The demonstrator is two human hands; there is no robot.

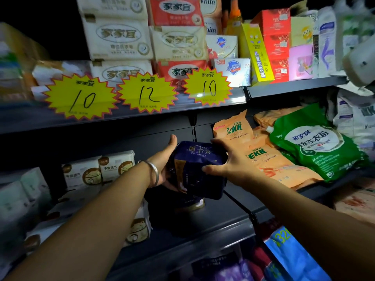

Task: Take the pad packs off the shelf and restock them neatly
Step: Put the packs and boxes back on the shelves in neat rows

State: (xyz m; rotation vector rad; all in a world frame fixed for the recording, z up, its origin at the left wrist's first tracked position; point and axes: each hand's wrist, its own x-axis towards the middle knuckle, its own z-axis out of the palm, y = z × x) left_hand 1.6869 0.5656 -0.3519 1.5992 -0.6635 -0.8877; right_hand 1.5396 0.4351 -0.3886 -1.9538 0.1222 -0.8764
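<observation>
A dark blue pad pack (199, 169) with gold print is held between both hands above the middle shelf (213, 228). My left hand (165, 159), with a silver bangle at the wrist, grips its left side, thumb up over the top edge. My right hand (227, 159) clasps the right side, fingers spread over its top and front. Another dark pack (190, 205) lies on the shelf just below it. White pad packs with a cartoon face (99, 171) stand to the left on the same shelf.
Orange washing powder bags (261, 157) and a green bag (316, 147) lie on the shelf to the right. Above, soap packs (121, 37) sit behind yellow starburst price tags (81, 96). More packs fill the lower shelf (284, 256).
</observation>
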